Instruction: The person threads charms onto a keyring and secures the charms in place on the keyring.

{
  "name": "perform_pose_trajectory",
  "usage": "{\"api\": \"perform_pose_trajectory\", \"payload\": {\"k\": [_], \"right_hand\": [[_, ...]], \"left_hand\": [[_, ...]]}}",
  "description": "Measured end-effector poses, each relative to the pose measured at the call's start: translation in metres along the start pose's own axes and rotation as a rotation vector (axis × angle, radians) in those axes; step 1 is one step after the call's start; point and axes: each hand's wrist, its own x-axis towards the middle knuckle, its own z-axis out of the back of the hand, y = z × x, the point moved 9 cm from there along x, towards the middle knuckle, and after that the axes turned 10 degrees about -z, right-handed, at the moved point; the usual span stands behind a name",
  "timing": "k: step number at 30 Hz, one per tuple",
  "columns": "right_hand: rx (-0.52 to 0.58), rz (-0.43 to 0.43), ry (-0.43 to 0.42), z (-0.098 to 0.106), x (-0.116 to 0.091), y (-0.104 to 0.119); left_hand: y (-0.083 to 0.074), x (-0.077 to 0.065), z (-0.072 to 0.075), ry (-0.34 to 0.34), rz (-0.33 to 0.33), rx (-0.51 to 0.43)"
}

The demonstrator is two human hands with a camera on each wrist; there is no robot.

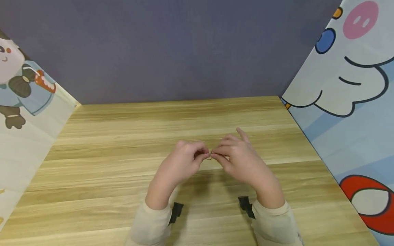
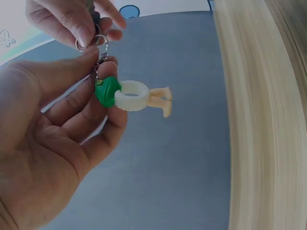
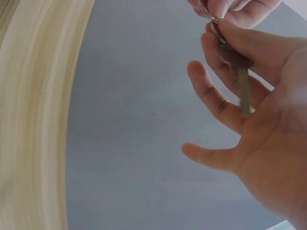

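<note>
Both hands meet fingertip to fingertip above the table in the head view. My left hand (image 1: pixel 181 162) pinches a keychain between thumb and forefinger, at its metal rings (image 2: pixel 102 42). From a short chain hangs a small figure (image 2: pixel 132 96) with a green top, a white ring-shaped middle and pale legs, lying against the left fingers. My right hand (image 1: pixel 243 160) pinches the key ring (image 3: pixel 217 31) with thumb and forefinger, its other fingers spread. A metal key (image 3: pixel 241 79) hangs from that ring in front of the right palm.
Below the hands is a wood-grain table (image 1: pixel 107 153). A grey panel (image 1: pixel 178 51) stands along its far edge, with cartoon-printed panels at the left (image 1: pixel 40 136) and right (image 1: pixel 347 143). Black wrist-worn devices (image 1: pixel 176 212) show beside the sleeves.
</note>
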Motion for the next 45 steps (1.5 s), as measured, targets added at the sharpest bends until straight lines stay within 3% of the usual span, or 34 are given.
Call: {"api": "perform_pose_trajectory", "payload": {"k": [3,6,14,22,30,33,39,45], "right_hand": [[0.077,-0.008,0.005,0.001,0.0,-0.004],[0.158,-0.017,0.021,0.001,0.0,-0.007],[0.271,-0.019,0.019,0.004,0.001,-0.01],[0.351,-0.037,-0.029,0.007,0.002,-0.014],[0.424,-0.145,-0.008,0.004,0.004,-0.022],[0.423,-0.16,-0.037,0.005,0.003,-0.023],[0.435,-0.019,-0.235,0.016,0.002,-0.01],[0.451,0.11,-0.425,0.021,-0.003,0.001]], "left_hand": [[-0.009,0.0,0.003,-0.039,-0.095,0.056],[-0.014,-0.001,0.004,-0.058,-0.144,0.075],[-0.017,-0.002,0.007,-0.106,-0.192,0.135],[-0.015,-0.003,0.012,-0.172,-0.221,0.094],[-0.005,-0.004,0.018,-0.249,-0.161,-0.049],[-0.003,-0.004,0.02,-0.28,-0.139,-0.074],[0.002,-0.003,0.025,-0.365,-0.074,-0.165],[0.009,-0.005,0.026,-0.44,0.035,-0.296]]}}
